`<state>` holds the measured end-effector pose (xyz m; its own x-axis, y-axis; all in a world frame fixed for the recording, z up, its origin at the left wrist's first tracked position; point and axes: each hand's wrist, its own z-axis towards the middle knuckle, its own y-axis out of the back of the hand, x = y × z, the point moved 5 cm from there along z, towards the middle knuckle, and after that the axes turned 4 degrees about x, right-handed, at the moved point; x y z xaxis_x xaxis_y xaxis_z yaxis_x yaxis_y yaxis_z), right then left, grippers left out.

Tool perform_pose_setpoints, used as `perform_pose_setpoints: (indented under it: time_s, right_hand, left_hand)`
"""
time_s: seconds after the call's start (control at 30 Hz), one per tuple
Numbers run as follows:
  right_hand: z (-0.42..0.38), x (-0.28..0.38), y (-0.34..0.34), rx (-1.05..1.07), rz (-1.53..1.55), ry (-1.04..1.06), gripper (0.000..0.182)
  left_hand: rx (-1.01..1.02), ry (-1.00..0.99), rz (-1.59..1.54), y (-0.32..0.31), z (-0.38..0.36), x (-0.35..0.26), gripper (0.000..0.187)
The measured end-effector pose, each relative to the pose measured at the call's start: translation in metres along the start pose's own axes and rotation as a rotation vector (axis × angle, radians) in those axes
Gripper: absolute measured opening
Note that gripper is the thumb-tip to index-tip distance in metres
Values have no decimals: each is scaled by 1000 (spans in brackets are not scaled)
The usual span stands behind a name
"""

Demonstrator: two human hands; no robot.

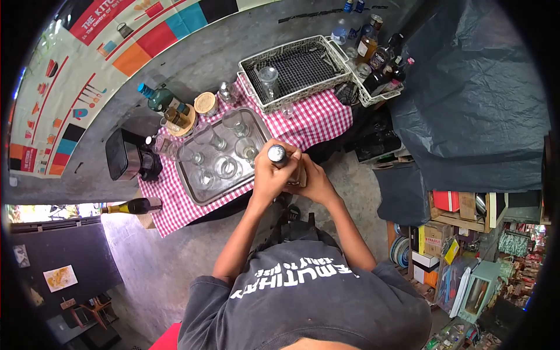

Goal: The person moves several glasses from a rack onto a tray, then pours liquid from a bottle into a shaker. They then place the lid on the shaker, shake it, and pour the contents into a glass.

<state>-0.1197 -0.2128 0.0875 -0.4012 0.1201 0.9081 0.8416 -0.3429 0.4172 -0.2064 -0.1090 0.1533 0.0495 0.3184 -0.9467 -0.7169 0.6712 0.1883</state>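
Note:
A bottle with a dark cap stands upright between my hands, seen from above just off the tray's near right corner. My left hand is closed around its neck, just below the cap. Around the bottle's body is my right hand, also closed; most of the bottle is hidden by my fingers. Beside my left hand, the metal tray carries several clear glasses, among them a stemmed glass and a round glass.
A red-and-white checked cloth covers the table. At the back sits a wire basket with a glass in it. Several bottles crowd the right end. A dark-green bottle lies at the left edge, beside a black container.

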Motion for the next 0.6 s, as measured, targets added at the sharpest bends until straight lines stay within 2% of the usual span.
perform_pose_setpoints:
  time_s: [0.2,0.33,0.47,0.57,0.6]
  right_hand:
    - [35,-8,27,-29,-11,-92,83]
    - [65,-16,43,-89,-116,-64,83]
    - [93,-27,61,-80,-144,-200,75]
    - [107,-50,73,-140,-84,-171,69]
    - [114,-57,76,-163,-18,-145,67]
  left_hand:
    - [67,50,-86,-20,46,13,11]
    - [73,-24,-99,-32,82,26,13]
    - [119,-47,-82,-38,116,37,17]
    - [159,-45,-78,-51,140,50,27]
    - [173,-124,13,-54,150,52,23]
